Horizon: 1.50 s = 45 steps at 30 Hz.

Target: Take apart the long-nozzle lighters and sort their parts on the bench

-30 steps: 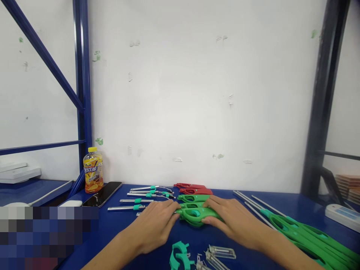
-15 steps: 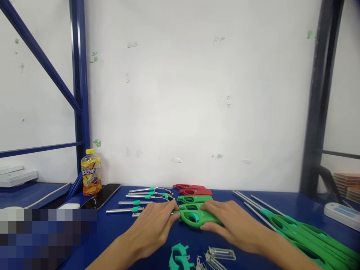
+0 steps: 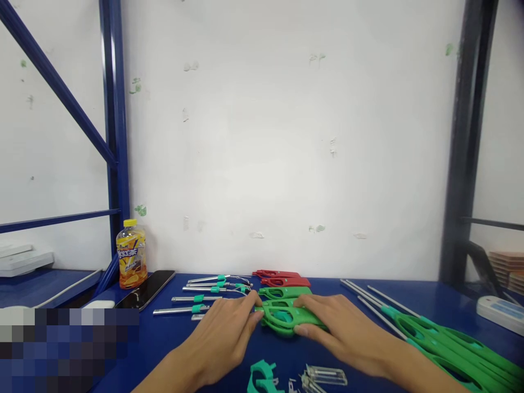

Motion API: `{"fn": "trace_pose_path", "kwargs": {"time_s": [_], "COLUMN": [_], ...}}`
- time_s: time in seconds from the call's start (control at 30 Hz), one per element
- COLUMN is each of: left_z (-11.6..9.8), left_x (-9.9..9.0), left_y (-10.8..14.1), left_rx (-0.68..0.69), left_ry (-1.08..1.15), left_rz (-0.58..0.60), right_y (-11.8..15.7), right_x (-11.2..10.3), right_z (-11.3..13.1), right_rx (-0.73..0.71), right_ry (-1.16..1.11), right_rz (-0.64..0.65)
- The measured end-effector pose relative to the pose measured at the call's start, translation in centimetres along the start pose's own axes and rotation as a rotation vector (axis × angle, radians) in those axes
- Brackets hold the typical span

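Both my hands are closed on a green lighter casing point(image 3: 279, 323) over the blue table. With thumb and fingers, my left hand point(image 3: 230, 327) pinches its narrow front end. Its handle end is in my right hand point(image 3: 341, 330), thumb below and fingers over the top, hiding that part. A second edge shows along the casing's lower side, and a teal trigger shows in its opening. Just behind lie another green casing point(image 3: 286, 293) and red casings point(image 3: 285, 282). Left of them are several metal lighter tubes point(image 3: 180, 310) with teal parts and thin wires.
Teal triggers point(image 3: 262, 376) and clear plastic fuel tanks point(image 3: 326, 375) lie in front of my hands. Several long green lighters point(image 3: 454, 341) lie at right, near a white device point(image 3: 500, 314). A phone point(image 3: 147, 289) and a drink bottle point(image 3: 131, 256) stand at left by the blue rack post point(image 3: 115, 109).
The casing between my hands has shifted slightly, and a second edge now shows below its upper part. My hands keep nearly the same places; the view has tilted a little.
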State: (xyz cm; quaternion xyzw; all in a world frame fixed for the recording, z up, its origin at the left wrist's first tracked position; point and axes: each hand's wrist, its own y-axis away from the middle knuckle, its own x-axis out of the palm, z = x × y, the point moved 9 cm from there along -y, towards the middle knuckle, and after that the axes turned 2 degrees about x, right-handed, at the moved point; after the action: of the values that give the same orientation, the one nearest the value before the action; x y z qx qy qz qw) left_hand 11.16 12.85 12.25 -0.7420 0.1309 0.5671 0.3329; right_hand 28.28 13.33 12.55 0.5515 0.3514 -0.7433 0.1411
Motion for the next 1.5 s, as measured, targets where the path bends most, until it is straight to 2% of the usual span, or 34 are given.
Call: {"fn": "trace_pose_path", "kwargs": {"time_s": [0.4, 0.63, 0.93, 1.2, 1.5], "left_z": [1.4, 0.2, -1.3, -1.8, -2.0], "left_x": [0.9, 1.9, 2.0, 1.9, 2.0], "left_y": [0.1, 0.2, -0.6, -0.2, -0.5], "left_rx": [-0.113, -0.06, 0.019, 0.021, 0.04], "left_ry": [0.116, 0.065, -0.183, -0.159, -0.343], "left_rz": [-0.04, 0.11, 0.244, 0.23, 0.311], "right_y": [-0.2, -0.4, -0.7, -0.6, -0.9], "right_x": [-0.1, 0.0, 1.0, 1.6, 0.9], "right_z": [-1.0, -0.7, -0.9, -2.1, -2.0], "right_rx": [0.084, 0.087, 0.163, 0.273, 0.254], "right_ry": [-0.069, -0.09, -0.115, -0.26, -0.393], "right_rz": [-0.011, -0.022, 0.026, 0.0, -0.026]}}
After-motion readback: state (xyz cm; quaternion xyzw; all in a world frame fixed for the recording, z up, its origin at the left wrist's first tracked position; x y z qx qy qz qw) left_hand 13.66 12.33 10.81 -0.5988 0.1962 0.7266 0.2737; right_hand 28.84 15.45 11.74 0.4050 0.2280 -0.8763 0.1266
